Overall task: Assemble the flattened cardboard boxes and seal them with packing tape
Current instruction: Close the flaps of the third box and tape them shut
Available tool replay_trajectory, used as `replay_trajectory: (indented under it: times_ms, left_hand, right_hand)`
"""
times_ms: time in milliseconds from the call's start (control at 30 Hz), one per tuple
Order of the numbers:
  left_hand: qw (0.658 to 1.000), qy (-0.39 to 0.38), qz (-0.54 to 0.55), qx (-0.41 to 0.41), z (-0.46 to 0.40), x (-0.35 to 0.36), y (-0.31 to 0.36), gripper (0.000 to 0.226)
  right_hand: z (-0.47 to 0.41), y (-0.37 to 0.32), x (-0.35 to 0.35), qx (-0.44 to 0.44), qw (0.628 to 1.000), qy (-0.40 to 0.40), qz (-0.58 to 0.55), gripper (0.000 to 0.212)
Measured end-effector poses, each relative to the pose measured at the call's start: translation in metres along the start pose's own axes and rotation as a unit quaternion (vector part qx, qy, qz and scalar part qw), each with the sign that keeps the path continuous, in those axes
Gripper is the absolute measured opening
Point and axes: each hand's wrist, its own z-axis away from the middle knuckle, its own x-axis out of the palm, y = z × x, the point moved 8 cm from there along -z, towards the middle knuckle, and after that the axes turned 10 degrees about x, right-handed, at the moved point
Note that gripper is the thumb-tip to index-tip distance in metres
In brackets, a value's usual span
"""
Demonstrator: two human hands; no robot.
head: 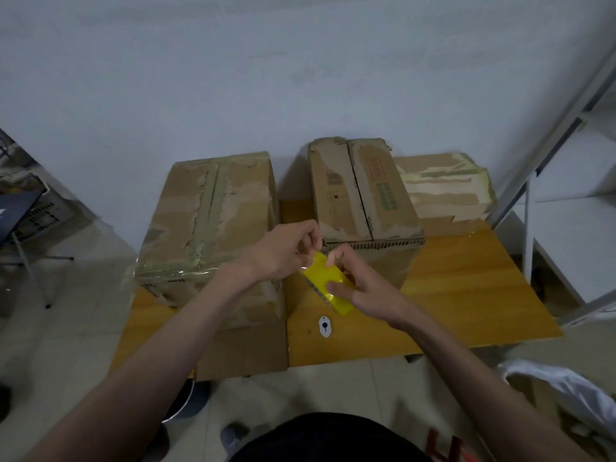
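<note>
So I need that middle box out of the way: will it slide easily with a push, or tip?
The middle box probably slides flat rather than tips: it sits low and broad on the smooth wooden table. Its top flaps look untaped, so it may flex if pushed high. It looks worn and soft-edged, so push low on the wall.

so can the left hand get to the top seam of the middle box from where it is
Probably yes. The left hand sits just in front of the middle box, whose open top seam has nothing lying on it. But its fingers are pinching tape at the yellow dispenser, so it must let go first.
</note>
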Motion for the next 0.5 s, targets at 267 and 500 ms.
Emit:
replay_trajectory:
  times_ms: [267,500]
  left_hand:
    - [0.995,-0.04,-0.023,-0.088,-0.002,0.07,-0.043,0.067]
    - [0.982,-0.067,-0.082,-0.156,0.013,0.126,-0.067,0.062]
  right_hand:
    - [0.0,0.058,0.018,0.058,0.997,-0.041,0.011,0.023]
    - [-0.019,0.126,0.013,0.188,0.981,-0.035,0.045,0.064]
